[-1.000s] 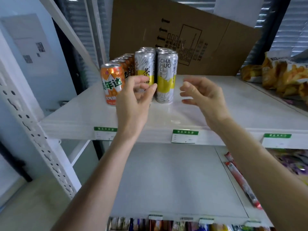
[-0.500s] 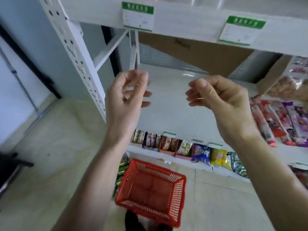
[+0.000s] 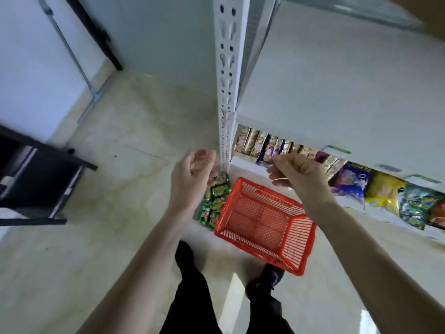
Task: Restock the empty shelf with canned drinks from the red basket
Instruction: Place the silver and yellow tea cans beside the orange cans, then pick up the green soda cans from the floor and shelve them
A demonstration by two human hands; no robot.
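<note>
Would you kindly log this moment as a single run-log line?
left hand: holds nothing | right hand: holds nothing | red basket: on floor, no cans visible inside | green cans: on floor beside basket

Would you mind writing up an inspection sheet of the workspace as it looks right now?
Surface: pale tiled floor; bare white shelf board above the snack row.
Job's things: red basket on the floor by the shelf foot, no cans visible inside.
Clutter: green packets on the floor beside the basket's left side.
Hands: left hand and right hand raised above the basket, fingers loosely curled, holding nothing.
Cables: nothing seen.
Surroundings: white perforated shelf upright; snack bags on the lower shelf; dark furniture at left.
</note>
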